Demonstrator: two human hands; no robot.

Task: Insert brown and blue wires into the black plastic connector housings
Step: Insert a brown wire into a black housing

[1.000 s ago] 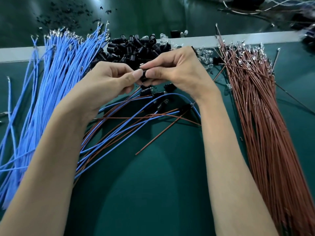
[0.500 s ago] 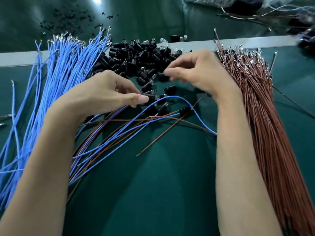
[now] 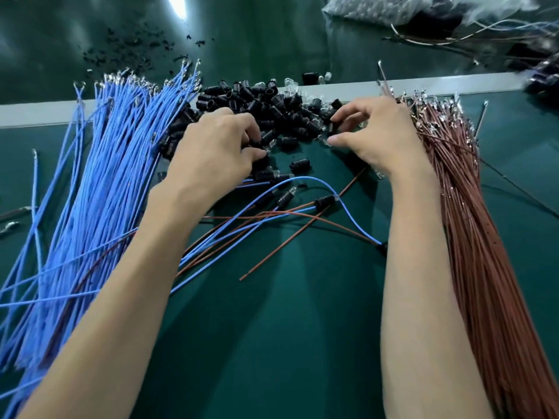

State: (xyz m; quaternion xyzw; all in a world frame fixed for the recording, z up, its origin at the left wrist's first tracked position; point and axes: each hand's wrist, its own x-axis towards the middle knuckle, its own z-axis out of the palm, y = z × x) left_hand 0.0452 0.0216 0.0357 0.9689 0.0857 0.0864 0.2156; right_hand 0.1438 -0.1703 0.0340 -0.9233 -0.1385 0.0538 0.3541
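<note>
Now right hand [image 3: 375, 134] pinches a stubby black housing [image 3: 332, 128]; left hand's [image 3: 217, 149] grip is unclear.

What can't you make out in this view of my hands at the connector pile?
- Head view: the left hand curls into the black housings; its own fingers hide whether it holds one.
- Right hand: something dark sits in its grip, too small to tell apart from the pile behind.
- Brown wires and blue wires: their near ends run off the frame's edges.
- Dark items at the far right: blurred.
</note>
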